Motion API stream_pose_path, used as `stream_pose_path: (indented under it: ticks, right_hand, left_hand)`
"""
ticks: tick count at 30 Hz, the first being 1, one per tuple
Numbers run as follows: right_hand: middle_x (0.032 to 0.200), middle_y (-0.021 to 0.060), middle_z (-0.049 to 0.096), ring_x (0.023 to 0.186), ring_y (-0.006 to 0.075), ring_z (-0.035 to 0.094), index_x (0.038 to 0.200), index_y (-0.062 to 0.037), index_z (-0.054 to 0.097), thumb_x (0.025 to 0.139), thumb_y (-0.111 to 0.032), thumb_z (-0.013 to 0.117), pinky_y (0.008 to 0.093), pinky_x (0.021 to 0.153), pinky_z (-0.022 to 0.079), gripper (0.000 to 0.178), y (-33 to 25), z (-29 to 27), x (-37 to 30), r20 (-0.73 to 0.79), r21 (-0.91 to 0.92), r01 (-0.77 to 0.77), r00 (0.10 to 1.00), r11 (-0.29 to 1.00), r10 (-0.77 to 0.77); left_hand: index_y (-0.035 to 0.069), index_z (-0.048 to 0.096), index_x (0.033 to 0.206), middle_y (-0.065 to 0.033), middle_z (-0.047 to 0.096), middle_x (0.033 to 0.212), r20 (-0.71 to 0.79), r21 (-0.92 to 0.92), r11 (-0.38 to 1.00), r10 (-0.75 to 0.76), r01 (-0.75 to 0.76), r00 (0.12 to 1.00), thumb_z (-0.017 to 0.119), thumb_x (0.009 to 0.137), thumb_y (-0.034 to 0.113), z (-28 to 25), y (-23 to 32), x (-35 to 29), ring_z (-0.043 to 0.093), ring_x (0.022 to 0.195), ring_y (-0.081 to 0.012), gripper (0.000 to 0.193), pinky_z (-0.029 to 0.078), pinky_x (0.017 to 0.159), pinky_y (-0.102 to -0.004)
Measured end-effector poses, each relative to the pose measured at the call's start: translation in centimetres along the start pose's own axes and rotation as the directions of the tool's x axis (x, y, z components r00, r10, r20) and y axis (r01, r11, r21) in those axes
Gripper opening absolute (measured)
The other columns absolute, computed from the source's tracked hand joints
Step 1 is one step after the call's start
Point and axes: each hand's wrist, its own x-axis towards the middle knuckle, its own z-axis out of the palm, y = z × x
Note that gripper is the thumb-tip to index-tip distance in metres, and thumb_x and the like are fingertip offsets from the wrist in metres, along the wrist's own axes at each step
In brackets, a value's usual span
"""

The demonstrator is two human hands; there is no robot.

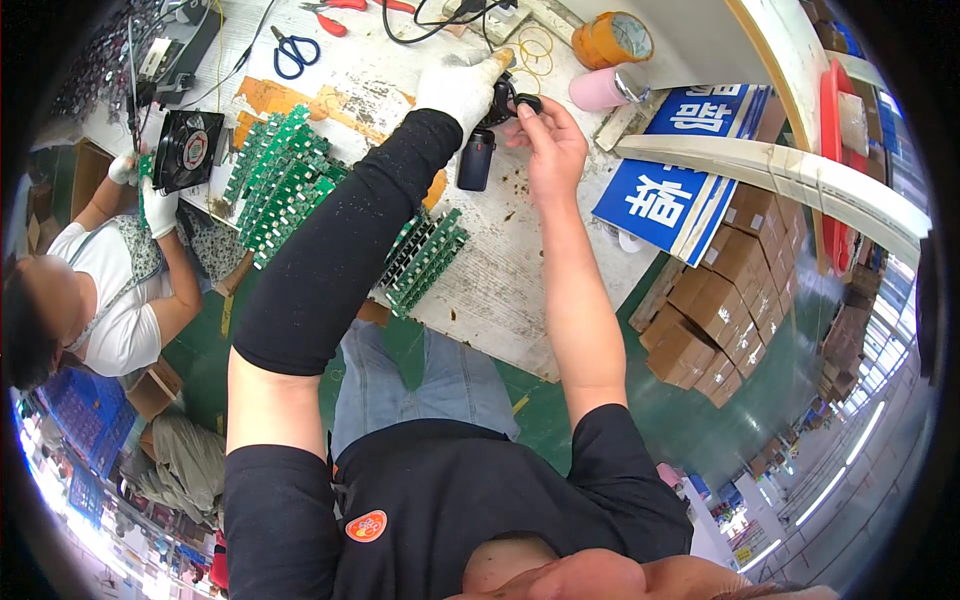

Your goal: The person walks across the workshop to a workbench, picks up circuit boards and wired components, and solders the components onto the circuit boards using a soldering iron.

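Observation:
My left hand, in a white glove under a black sleeve, is closed at a small black part near the back of the worktable. The glove covers most of that part, and its kind cannot be made out. My bare right hand pinches a rounded black piece right beside it. Whether the two pieces are joined is unclear. Just below my hands lies a dark, rounded-edged case. Green circuit boards stand in rows left of my sleeved arm, with more boards to its right.
An orange tape roll, a pink container and blue signs are to the right. Scissors, red-handled pliers and a black fan lie leftward. A gloved co-worker sits left. Cardboard boxes are stacked right.

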Motion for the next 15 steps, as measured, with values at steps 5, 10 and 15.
stream_pose_path:
  ticks: [5, 10, 15]
  right_hand:
    - [0.08, 0.0054, 0.064, 0.067, 0.0105, 0.06, 0.106, 0.002, 0.059, 0.086, -0.004, 0.064, 0.0239, 0.056, 0.05, 0.021, -0.2, -0.9, 0.3, 0.143, -0.192, 0.005, 0.989, 0.981, 0.023]
    - [0.085, 0.009, 0.065, 0.071, 0.0135, 0.062, 0.113, 0.0052, 0.055, 0.087, -0.001, 0.062, 0.0253, 0.059, 0.05, 0.027, -0.2, -1.3, 0.3, 0.155, -0.229, 0.007, 0.988, 0.973, 0.029]
    - [0.081, 0.0045, 0.064, 0.07, 0.0105, 0.061, 0.108, 0.0011, 0.058, 0.087, -0.004, 0.062, 0.0239, 0.058, 0.051, 0.022, 0.0, -1.5, 0.1, 0.165, -0.191, 0.031, 0.986, 0.981, 0.001]
  left_hand:
    - [0.001, 0.068, 0.099, -0.0079, 0.065, 0.076, 0.022, 0.021, 1.0, -0.018, 0.018, 1.0, 0.059, 0.091, 0.035, 0.4, 1.6, 0.2, 0.058, 0.067, -0.013, 0.037, 0.046, 0.061, -0.0286]
    - [0.001, 0.068, 0.101, -0.0103, 0.067, 0.078, 0.077, 0.038, 0.999, -0.028, 0.025, 0.997, 0.061, 0.09, 0.029, 0.2, 3.4, -0.4, 0.06, 0.066, -0.0153, 0.031, 0.047, 0.061, -0.0298]
    - [0.002, 0.068, 0.103, -0.0124, 0.067, 0.079, 0.07, 0.235, 0.969, 0.065, -0.08, 0.995, 0.06, 0.089, 0.026, 0.3, 3.3, -0.5, 0.06, 0.067, -0.0174, 0.029, 0.048, 0.063, -0.0307]
